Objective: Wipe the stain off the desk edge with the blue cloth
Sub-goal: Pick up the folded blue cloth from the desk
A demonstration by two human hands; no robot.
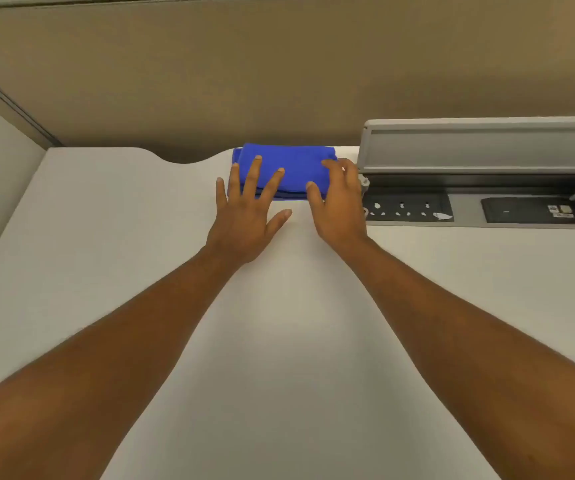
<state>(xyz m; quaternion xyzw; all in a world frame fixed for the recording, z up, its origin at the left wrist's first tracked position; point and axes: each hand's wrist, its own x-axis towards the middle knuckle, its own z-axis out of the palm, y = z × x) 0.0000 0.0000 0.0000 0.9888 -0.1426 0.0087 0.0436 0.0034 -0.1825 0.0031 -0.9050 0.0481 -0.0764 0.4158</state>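
Note:
A folded blue cloth (296, 168) lies flat on the white desk (106, 237), close to its far edge. My left hand (248, 216) rests with fingers spread, the fingertips lying on the cloth's left part. My right hand (339, 206) sits at the cloth's right end, fingers curled over its edge and thumb on top; whether it grips the cloth is unclear. I cannot make out any stain on the desk.
An open grey cable-tray lid (480, 147) stands up at the back right, with a black socket strip (407, 207) and a dark panel (525, 209) below it. A brown partition (279, 81) runs behind the desk. The far desk edge has a curved notch (185, 159).

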